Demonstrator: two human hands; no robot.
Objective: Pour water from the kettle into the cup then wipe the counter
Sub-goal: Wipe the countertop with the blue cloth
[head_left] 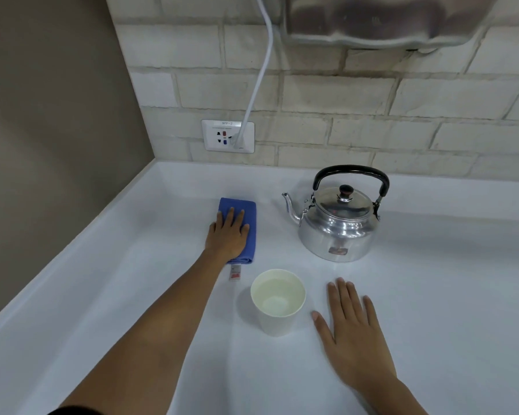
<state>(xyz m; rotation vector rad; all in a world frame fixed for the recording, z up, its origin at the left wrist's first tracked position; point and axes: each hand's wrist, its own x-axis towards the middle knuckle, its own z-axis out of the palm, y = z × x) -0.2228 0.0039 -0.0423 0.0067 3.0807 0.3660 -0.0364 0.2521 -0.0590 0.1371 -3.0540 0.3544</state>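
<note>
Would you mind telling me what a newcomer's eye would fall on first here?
Probably the shiny metal kettle with a black handle, standing at the back right of the white counter. Next, the left hand pressed flat on a folded blue cloth, and the white paper cup holding water beside the flat right hand.

- A wall socket plate (227, 136) is set low in the brick wall, with a small printed label along its top edge and red and blue marks on its left half.
- A white cable (259, 70) is plugged into the right half of the plate and climbs in a curve out of the top of the picture.
- The pale brick wall (357, 115) has rough light mortar joints.
- A plain taupe side wall (51, 121) stands at the left.
- A shiny metal fixture (381, 19) hangs on the bricks at the top right, only its lower part in view.
</note>
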